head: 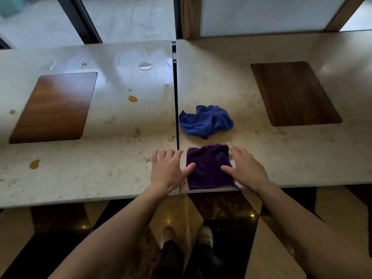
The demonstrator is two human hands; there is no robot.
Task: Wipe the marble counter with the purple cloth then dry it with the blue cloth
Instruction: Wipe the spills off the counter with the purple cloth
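Observation:
A folded purple cloth (209, 168) lies flat at the front edge of the right marble counter slab (251, 93). My left hand (168, 170) rests on the counter just left of it with straight fingers, its thumb at the cloth's left edge. My right hand (245, 168) lies open at the cloth's right side, thumb on the cloth. A crumpled blue cloth (205, 120) sits just behind the purple one. The left marble slab (112, 121) carries brown spills (132, 98) and clear puddles (145, 66).
A dark seam (177, 109) divides the two slabs. Each slab has a dark wooden inset: one on the left (54, 107), one on the right (293, 93). More brown drops (34, 164) lie near the left front edge. Glass and a wooden frame (189, 17) stand behind.

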